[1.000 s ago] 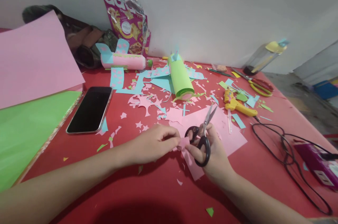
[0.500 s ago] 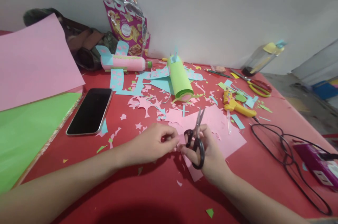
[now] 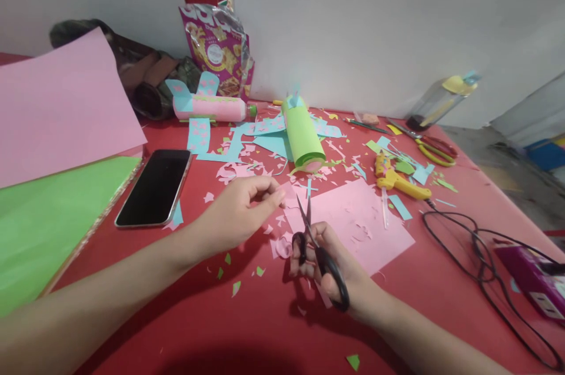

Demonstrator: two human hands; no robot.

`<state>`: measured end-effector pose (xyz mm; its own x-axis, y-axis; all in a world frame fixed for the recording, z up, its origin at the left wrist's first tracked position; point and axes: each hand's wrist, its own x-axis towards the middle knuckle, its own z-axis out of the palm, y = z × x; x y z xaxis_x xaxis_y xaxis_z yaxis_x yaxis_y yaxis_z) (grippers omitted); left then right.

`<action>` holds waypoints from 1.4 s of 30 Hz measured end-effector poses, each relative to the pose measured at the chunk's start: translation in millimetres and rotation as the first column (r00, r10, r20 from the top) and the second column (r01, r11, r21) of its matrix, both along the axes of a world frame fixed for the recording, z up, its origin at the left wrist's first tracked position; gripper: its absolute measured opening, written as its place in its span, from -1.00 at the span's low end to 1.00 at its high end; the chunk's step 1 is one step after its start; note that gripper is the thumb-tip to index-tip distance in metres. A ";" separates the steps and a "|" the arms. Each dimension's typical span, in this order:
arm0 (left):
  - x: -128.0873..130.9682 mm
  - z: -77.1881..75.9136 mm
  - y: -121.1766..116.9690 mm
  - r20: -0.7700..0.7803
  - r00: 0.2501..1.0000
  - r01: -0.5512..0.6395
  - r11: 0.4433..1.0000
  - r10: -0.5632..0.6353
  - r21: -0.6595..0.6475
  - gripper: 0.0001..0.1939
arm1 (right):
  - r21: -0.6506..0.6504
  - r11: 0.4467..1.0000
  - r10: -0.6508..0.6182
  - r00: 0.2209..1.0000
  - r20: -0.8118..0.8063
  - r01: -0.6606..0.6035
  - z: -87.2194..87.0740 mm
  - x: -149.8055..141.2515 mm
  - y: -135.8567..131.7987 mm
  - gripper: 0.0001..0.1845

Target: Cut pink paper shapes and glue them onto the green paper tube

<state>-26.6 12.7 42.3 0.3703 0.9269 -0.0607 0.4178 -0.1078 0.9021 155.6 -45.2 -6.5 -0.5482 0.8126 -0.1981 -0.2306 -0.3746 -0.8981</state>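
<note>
My left hand (image 3: 241, 210) is closed in a pinch at the edge of a small piece of pink paper (image 3: 289, 192). My right hand (image 3: 338, 266) holds scissors (image 3: 324, 257) with black handles, fingers through the loops. Their blades are slightly apart and point away from me, just right of my left fingertips. Beneath the scissors and to the right lies a larger pink sheet (image 3: 353, 216). A curled pink scrap (image 3: 283, 246) lies left of the handles. Beyond the hands stands a green paper tube (image 3: 303, 133) with blue paper wings, amid pink and blue offcuts.
A phone (image 3: 154, 186) and large pink sheet (image 3: 66, 110) are on the left. A pink-wrapped bottle (image 3: 216, 108) lies behind. To the right are a yellow glue gun (image 3: 401, 182), its looping black cord (image 3: 479, 257), pliers (image 3: 435, 151) and a purple power strip (image 3: 529, 281).
My hands have moved apart. The left went up and leftward to the pink paper; the right came down and turned, with the scissors now tilted left. The curled pink scrap is now in view.
</note>
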 end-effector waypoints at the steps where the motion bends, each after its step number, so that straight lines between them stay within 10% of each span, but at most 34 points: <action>1: 0.6 0.0 -0.7 -0.009 1.000 0.008 1.000 -0.008 -0.003 -0.75 | -0.002 1.000 0.020 1.000 -0.009 -0.020 0.5 0.4 -0.4 -0.44; 42: 3.4 -2.9 -7.7 -0.219 0.961 0.183 0.983 -0.172 0.032 -0.71 | 0.038 0.990 0.139 0.990 -0.028 -0.138 2.3 1.9 -1.6 -0.43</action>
<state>-23.3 5.0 39.5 0.5127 0.8514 -0.1108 0.5705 -0.2414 0.7851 157.5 -46.8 -4.1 -0.6614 0.7346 -0.1515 -0.2066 -0.3726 -0.9047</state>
